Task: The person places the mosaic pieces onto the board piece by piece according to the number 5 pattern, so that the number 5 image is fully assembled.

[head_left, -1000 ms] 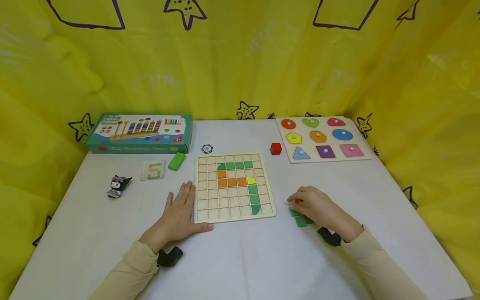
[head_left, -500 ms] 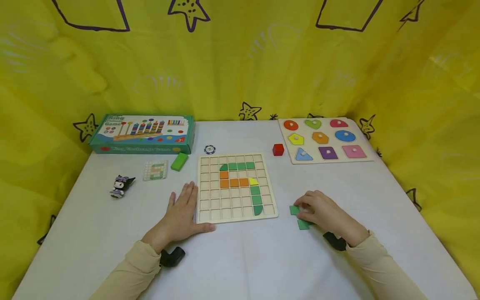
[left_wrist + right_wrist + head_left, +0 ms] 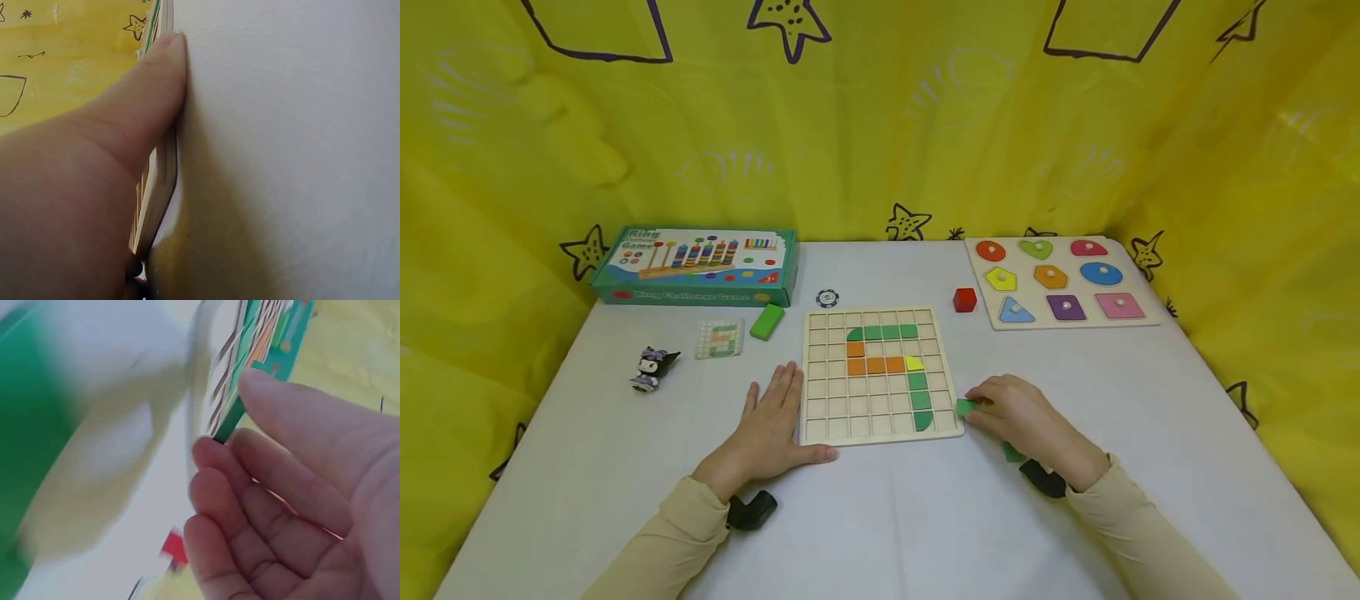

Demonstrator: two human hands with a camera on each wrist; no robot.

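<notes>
A square wooden grid board (image 3: 868,408) lies mid-table, with green, orange and yellow tiles set in some of its cells. My left hand (image 3: 765,431) lies flat along the board's left edge, its thumb (image 3: 164,69) against the front edge in the left wrist view. Beside the board's right edge, my right hand (image 3: 1021,417) pinches a green tile (image 3: 966,407) between thumb and fingers. The same tile shows edge-on at the fingertips in the right wrist view. Under the right wrist, another green tile (image 3: 1012,452) lies on the table, partly hidden.
A pattern card (image 3: 720,338), a green block (image 3: 767,322) and a small figurine (image 3: 652,368) lie left of the board. Behind are a game box (image 3: 700,265) and a chip (image 3: 827,298). A red cube (image 3: 965,300) and a shape puzzle (image 3: 1135,287) stand back right.
My right hand has picked up a green tile from the loose ones and carried it left to the board's right edge. The left hand stays at the board, and the head view has shifted slightly.
</notes>
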